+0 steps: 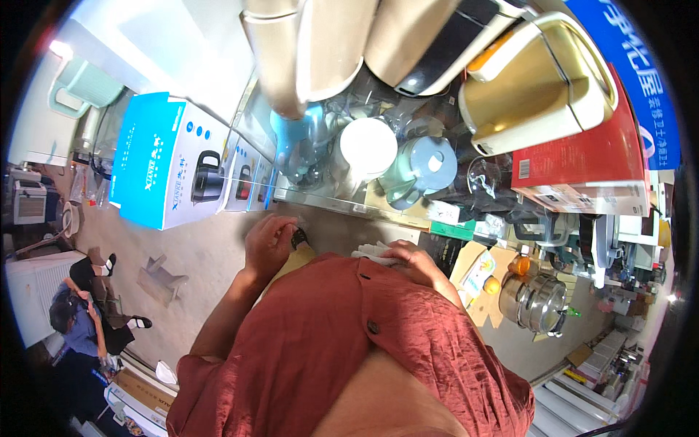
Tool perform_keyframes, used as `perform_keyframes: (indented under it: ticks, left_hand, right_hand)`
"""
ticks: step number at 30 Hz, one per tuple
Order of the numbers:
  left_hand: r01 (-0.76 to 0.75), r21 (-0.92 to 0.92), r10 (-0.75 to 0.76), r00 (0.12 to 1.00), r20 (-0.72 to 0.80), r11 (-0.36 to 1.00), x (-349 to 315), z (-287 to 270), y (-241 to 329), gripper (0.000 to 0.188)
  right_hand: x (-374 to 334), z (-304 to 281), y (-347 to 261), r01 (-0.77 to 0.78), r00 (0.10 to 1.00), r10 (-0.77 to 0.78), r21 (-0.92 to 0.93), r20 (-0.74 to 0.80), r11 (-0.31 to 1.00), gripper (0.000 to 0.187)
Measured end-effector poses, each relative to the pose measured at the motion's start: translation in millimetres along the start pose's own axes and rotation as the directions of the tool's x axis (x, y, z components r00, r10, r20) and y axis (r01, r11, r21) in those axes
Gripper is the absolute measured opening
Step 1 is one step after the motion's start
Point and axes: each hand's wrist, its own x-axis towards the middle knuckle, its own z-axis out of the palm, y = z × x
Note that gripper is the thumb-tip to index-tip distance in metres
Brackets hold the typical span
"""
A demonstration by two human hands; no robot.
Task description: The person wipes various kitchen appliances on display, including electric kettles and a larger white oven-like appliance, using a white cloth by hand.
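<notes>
My right hand is closed on a crumpled white cloth, low in front of my body. On the other side, my left hand has its fingers drawn together; whatever they pinch, if anything, is too small to make out. Both hands are just below the front edge of a glass display case, touching none of the goods. Behind the glass are a white jug, a pale green jug with a grey-blue lid and a blue transparent vessel.
Blue-and-white kettle boxes stand at the left. Overhead are beige appliances and a gold one, with a red box beside it. Steel pots sit low right. A person sits far left near a small stool.
</notes>
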Motion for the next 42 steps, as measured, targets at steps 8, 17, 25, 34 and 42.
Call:
perform_keyframes:
  ticks: [8,17,25,34,42]
  left_hand:
    - [-0.336,0.733,0.780,0.468,-0.415,0.591,93,5,167,0.065]
    - [0.022,0.911,0.867,0.299,-0.398,0.411,138,-3,192,0.054]
    - [-0.189,0.858,0.776,0.549,-0.311,0.478,145,-21,171,0.054]
    - [-0.225,0.806,0.780,0.487,-0.394,0.547,136,-7,159,0.054]
    - [-0.662,0.399,0.639,0.740,0.210,0.635,13,70,139,0.021]
  right_hand:
    - [-67,-57,0,0.132,0.967,-0.121,0.038,-0.223,0.990,0.042]
    - [-125,-62,33,0.142,0.946,-0.038,0.306,-0.323,0.941,0.039]
    - [-142,-73,38,0.116,0.884,0.008,0.236,-0.467,0.965,0.036]
    - [-137,-49,38,-0.001,0.824,-0.007,-0.015,-0.566,1.000,0.036]
    - [-121,-39,44,-0.151,0.725,-0.129,-0.338,-0.677,0.929,0.031]
